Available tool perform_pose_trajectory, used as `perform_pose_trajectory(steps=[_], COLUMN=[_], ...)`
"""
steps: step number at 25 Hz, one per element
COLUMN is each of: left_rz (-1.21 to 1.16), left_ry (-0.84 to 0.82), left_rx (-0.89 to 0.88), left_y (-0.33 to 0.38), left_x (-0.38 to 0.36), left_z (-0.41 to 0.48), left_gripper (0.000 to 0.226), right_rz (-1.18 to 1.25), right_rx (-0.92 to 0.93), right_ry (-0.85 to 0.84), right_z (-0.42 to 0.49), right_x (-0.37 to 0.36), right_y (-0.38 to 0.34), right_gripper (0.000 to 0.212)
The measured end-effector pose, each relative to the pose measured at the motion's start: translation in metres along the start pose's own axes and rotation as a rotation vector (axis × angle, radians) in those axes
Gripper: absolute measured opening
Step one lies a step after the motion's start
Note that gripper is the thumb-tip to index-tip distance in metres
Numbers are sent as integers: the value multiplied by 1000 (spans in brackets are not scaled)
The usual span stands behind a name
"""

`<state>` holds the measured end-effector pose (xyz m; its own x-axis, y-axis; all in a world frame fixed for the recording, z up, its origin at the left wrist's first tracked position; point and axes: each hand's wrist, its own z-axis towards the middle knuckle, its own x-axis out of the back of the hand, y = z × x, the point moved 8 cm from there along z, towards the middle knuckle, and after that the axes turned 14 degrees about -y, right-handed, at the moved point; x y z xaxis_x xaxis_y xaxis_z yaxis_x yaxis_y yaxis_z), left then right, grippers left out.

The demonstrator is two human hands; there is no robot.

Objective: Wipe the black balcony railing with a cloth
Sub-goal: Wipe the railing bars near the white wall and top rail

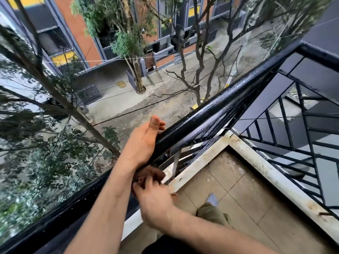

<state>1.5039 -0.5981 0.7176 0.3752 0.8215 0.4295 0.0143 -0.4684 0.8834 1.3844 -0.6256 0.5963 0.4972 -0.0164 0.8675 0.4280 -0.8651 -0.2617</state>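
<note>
Gripping black railing (220, 105), left hand (143, 142) curled.

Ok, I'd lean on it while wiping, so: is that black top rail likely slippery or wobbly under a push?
Probably slippery: the top rail is glossy and beaded with droplets. Likely stiff too, since it is a thick bar joined to another at the corner.

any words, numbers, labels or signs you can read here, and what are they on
No text can be read anywhere in this view.
railing: no label or marking shows.
dark panels on the far building's wall: too small to tell whether they carry any text.
</note>
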Motion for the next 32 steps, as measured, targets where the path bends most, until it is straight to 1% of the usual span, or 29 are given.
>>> perform_pose_trajectory(steps=[1, 2, 3, 4, 5, 6, 7, 8, 9, 10, 11, 12, 14, 15, 16, 17, 18, 20, 21, 22, 23, 24, 25, 27, 28, 29, 30, 32], left_rz=[13, 77, 168, 263, 304, 289, 273, 269, 284, 314, 348, 368, 366, 372, 388, 418, 453, 529, 546, 537, 491, 414, 328, 224, 225, 262, 335, 483], left_ry=[-1, 9, 37, 106, 219, 341, 421, 424, 365, 292, 248, 235, 248, 255, 255, 256, 263, 285, 289, 290, 288, 281, 267, 225, 197, 168, 137, 88], left_rx=[-4, -14, -42, -104, -193, -293, -381, -445, -484, -491, -488, -471, -437, -427, -428, -447, -473, -480, -457, -419, -367, -308, -251, -146, -97, -59, -41, -24], left_y=[0, 2, 6, 14, 22, 30, 35, 38, 40, 39, 36, 33, 25, 23, 22, 25, 30, 38, 41, 43, 44, 45, 46, 51, 54, 59, 66, 79], left_x=[1, 2, 1, 1, 2, 0, -7, -21, -38, -55, -65, -68, -66, -66, -68, -70, -72, -72, -71, -68, -65, -62, -60, -60, -63, -67, -73, -87], left_z=[1, -1, -7, -17, -31, -48, -62, -69, -70, -67, -64, -59, -54, -55, -55, -55, -53, -43, -34, -24, -15, -6, 2, 22, 33, 44, 54, 76], left_gripper=[109, 107, 100, 87, 69, 51, 38, 33, 32, 32, 29, 26, 24, 26, 26, 25, 24, 29, 34, 40, 47, 53, 58, 66, 68, 70, 72, 72], right_rz=[-27, -13, 44, 112, 148, 146, 176, 251, 406, 482, 495, 423, 238, 208, 223, 311, 495, 934, 1033, 1046, 1003, 926, 806, 495, 370, 320, 333, 421], right_rx=[29, 25, -49, -167, -299, -343, -294, -189, -54, 32, 85, 89, -108, -149, -122, -62, -32, -97, -153, -169, -149, -107, -24, 195, 264, 264, 173, -186], right_ry=[3, 4, -11, -52, -98, -101, -111, -157, -214, -313, -301, -228, -9, 68, 124, 224, 372, 747, 926, 1041, 1087, 1069, 1023, 921, 866, 824, 793, 805], right_z=[2, 8, 17, 20, 17, 13, 12, 8, 1, -4, -6, -1, 9, 8, 5, 0, -11, -40, -53, -58, -55, -49, -43, -38, -36, -32, -25, -15], right_x=[2, 9, 12, 11, 4, -1, -8, -15, -15, -18, -14, -7, 8, 13, 18, 20, 32, 58, 73, 93, 115, 137, 154, 168, 170, 178, 195, 245], right_y=[-6, 4, 28, 57, 83, 90, 82, 62, 38, 22, 22, 38, 98, 120, 130, 137, 143, 167, 181, 186, 185, 179, 169, 152, 160, 186, 226, 322], right_gripper=[49, 51, 54, 59, 64, 67, 65, 60, 56, 54, 53, 51, 46, 43, 39, 34, 31, 45, 53, 55, 49, 42, 39, 42, 42, 39, 36, 31])
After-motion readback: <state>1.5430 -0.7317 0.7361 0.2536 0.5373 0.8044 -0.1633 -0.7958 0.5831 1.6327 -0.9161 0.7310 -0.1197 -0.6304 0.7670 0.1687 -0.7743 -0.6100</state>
